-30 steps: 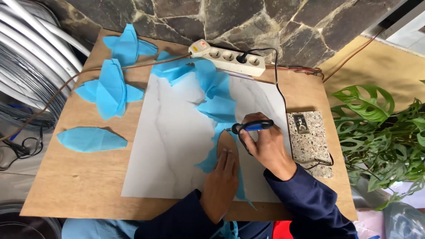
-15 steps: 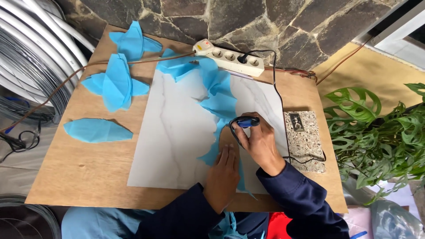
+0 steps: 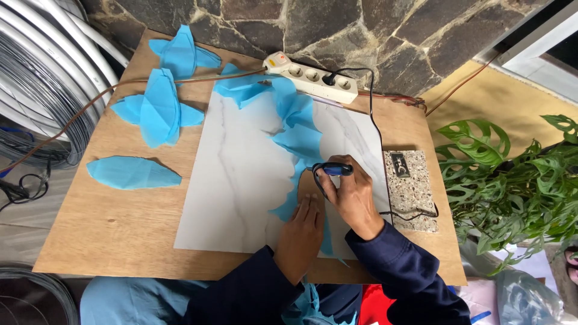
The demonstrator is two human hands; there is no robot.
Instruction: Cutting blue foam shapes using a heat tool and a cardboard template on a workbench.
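Right hand (image 3: 355, 195) grips a blue corded tool (image 3: 335, 170), tip on the blue fabric strip (image 3: 299, 141) lying over the marble-look tile (image 3: 241, 180). Left hand (image 3: 303, 232) lies flat, pinning the fabric. Blue cut pieces (image 3: 158, 111) far left; white power strip (image 3: 310, 77) far; speckled block (image 3: 412, 192) right.

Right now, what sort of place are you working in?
Probably a makeshift outdoor or porch craft bench: a plywood tabletop set against a rough stone wall, coils of grey wire on one side and a green leafy plant on the other, with a white power strip feeding a corded tool.
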